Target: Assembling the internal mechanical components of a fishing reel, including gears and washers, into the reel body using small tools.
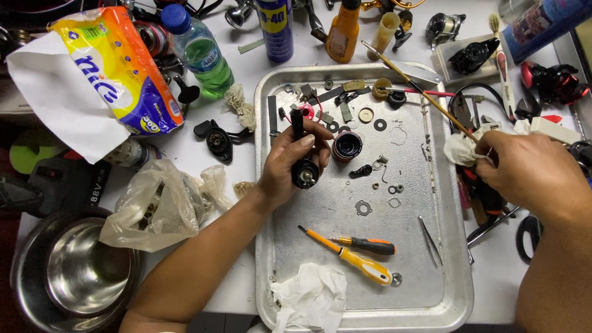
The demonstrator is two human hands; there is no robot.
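The left hand (pixel 290 163) grips a black reel body (pixel 304 169); the right hand (pixel 524 169) pinches a thin brush (pixel 419 89). Loose washers (pixel 380 124) just right of the left hand risk scattering if knocked.

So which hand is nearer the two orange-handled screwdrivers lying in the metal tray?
Left. The left hand holds a black reel part just above the orange-handled screwdrivers; the right hand is off the tray's right edge, holding a thin brush.
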